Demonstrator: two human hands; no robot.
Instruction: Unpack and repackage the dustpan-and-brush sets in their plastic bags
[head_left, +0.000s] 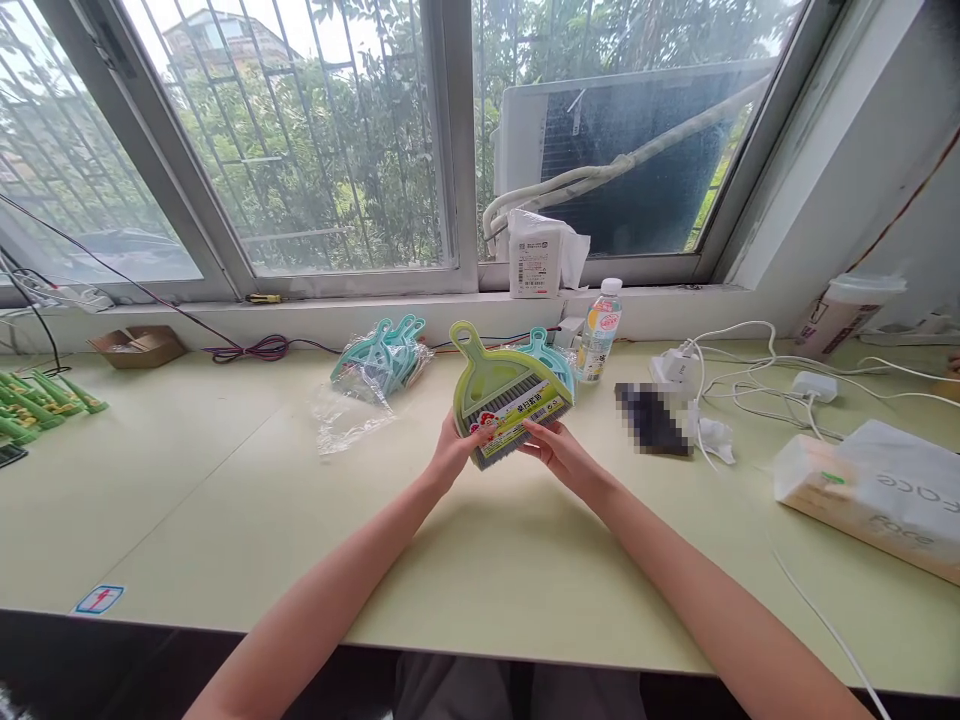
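Both my hands hold up a green dustpan (475,378) with a grey-bristled brush (487,463) nested in it, above the middle of the table. A yellow printed label (517,412) lies across the brush. My left hand (454,447) grips the lower left edge, its thumb pressed on the label. At the lower right edge, my right hand (555,447) has its thumb on the label and its fingers behind. Just beyond the set stands part of a teal dustpan (541,345). Farther left lie several teal dustpans (382,355) by crumpled clear plastic (349,425).
A drink bottle (599,335) stands behind on the right, near a pixelated dark object (652,420). White cables and chargers (814,386) spread toward a tissue pack (874,490). Green bundles (45,405) and a small cardboard box (139,345) are at left. A window runs behind the table (247,520).
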